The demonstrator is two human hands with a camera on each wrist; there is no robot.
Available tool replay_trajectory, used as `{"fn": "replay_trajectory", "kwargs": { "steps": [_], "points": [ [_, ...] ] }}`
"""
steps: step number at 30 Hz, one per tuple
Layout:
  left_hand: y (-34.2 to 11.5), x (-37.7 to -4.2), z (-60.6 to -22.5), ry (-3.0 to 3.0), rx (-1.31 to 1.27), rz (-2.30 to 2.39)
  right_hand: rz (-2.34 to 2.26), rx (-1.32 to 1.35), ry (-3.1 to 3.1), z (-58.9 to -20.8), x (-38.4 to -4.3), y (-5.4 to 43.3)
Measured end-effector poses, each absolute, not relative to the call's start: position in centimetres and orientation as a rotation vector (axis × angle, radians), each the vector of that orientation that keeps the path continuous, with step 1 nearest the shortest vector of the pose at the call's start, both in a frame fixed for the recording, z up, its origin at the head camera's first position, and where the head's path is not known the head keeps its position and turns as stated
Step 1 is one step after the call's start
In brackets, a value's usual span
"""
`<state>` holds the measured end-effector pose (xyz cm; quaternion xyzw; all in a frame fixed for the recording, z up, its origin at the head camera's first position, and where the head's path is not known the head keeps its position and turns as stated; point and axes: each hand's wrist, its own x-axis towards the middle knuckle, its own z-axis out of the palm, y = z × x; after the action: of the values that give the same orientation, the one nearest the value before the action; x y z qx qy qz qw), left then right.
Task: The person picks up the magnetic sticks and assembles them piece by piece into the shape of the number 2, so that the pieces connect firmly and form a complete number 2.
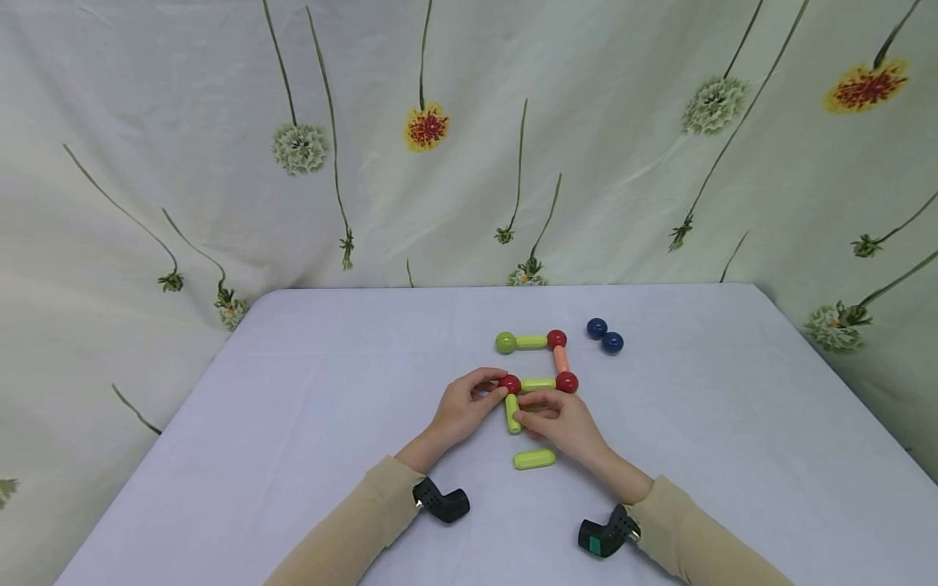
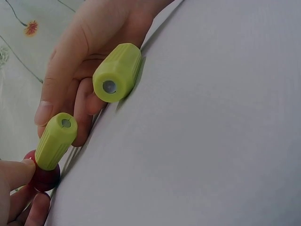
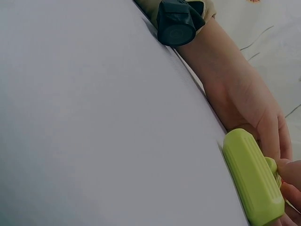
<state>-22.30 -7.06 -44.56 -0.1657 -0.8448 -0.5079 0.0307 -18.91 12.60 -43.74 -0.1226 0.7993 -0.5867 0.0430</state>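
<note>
My left hand (image 1: 463,407) pinches a red ball (image 1: 509,383) between thumb and fingers. A lime-green magnetic rod (image 1: 512,413) joins that ball and points toward me; my right hand (image 1: 560,422) pinches it with the thumb and fingertips. From the same red ball, another green rod (image 1: 538,383) runs right to a second red ball (image 1: 567,382). An orange rod (image 1: 560,359) leads from there to a third red ball (image 1: 557,338). At the far end, a green rod (image 1: 531,343) links it to a green ball (image 1: 506,343). Metal discs show in the rod ends in the left wrist view.
A loose green rod (image 1: 534,459) lies on the white tabletop (image 1: 330,423) between the forearms, nearer me. Two dark blue balls (image 1: 604,335) sit side by side behind the chain, to the right. A flower-print cloth (image 1: 601,122) hangs behind the table.
</note>
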Motion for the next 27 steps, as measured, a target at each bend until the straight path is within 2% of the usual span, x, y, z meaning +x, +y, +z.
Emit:
{"fn": "replay_trajectory", "kwargs": {
  "steps": [18,27],
  "points": [
    [-7.0,-22.4,-44.6,-2.613,-0.499,-1.576,-1.782,-0.29,2.496,-41.9,-20.0,14.7],
    [-7.0,-22.4,-44.6,-2.607,-0.502,-1.582,-1.827,-0.09,2.626,-40.8,-21.6,17.1]
  ]
}}
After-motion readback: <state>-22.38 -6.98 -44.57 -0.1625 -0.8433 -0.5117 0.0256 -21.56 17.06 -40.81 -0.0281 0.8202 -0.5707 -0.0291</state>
